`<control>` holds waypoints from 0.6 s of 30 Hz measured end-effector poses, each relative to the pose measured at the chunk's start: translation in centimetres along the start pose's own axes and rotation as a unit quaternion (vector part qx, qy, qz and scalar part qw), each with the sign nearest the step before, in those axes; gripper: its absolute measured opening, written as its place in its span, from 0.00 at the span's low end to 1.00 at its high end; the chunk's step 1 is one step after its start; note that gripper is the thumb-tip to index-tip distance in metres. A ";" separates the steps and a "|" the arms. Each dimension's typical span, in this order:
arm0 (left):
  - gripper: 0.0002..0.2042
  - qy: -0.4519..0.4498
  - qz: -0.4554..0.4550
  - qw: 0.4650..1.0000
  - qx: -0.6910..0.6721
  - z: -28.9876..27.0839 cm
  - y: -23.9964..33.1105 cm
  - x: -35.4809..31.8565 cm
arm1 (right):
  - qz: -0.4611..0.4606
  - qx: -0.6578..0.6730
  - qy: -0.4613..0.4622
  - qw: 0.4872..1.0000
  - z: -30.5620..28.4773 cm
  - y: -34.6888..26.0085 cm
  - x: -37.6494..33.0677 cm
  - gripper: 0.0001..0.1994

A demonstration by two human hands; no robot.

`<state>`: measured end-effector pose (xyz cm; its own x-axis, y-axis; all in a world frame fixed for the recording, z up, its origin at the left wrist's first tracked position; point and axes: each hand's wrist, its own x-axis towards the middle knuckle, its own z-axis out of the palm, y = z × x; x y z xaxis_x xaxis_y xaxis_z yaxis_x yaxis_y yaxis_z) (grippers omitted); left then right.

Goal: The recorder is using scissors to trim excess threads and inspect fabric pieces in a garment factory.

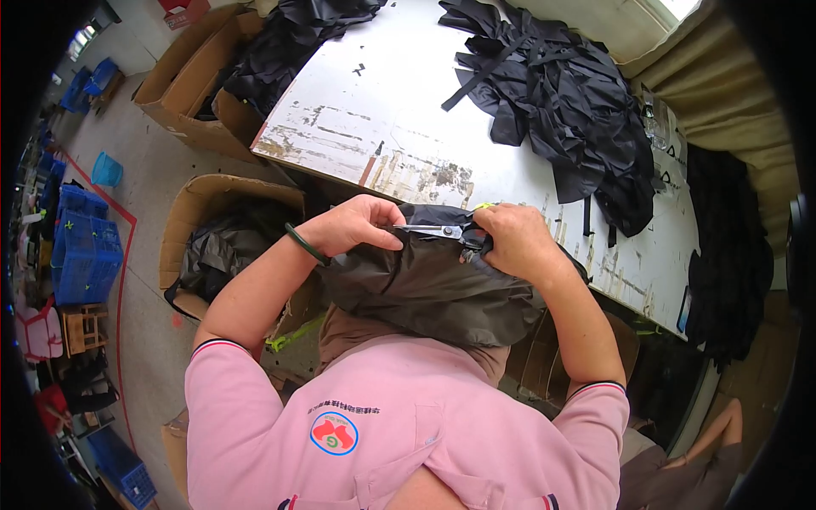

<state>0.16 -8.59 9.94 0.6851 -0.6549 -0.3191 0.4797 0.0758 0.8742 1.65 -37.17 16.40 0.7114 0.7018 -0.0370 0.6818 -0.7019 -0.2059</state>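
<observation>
Dark, shiny fabric drapes over my lap and up against the table's front edge. My left hand, with a dark green bangle on its wrist, pinches the fabric's upper edge between thumb and fingers. Wrapped round the dark handles of a pair of scissors is my right hand. The silver blades point left and reach to my left fingertips at the fabric's edge. What lies between the blade tips is too small to make out.
The worn white table bears a heap of black fabric pieces at right. Cardboard boxes with dark fabric stand at left. More black fabric hangs at far right. Blue crates line the left floor. Someone's arm shows at lower right.
</observation>
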 end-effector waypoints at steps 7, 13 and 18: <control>0.11 0.002 -0.008 1.000 0.007 0.2 0.3 -0.1 | -0.009 0.002 0.005 1.000 -0.7 -0.3 0.0 0.14; 0.11 0.013 -0.003 1.000 0.004 0.2 0.3 -0.2 | 0.001 -0.024 -0.017 1.000 0.0 0.1 0.2 0.13; 0.10 0.008 -0.001 1.000 0.020 -0.6 0.7 -0.8 | 0.051 0.027 0.018 0.998 -0.4 0.8 -0.6 0.16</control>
<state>0.21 -7.56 10.59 0.6925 -0.6434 -0.3264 0.4586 0.0433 0.8876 1.82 -38.20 16.63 0.7825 0.6221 -0.0245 0.5968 -0.7608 -0.2550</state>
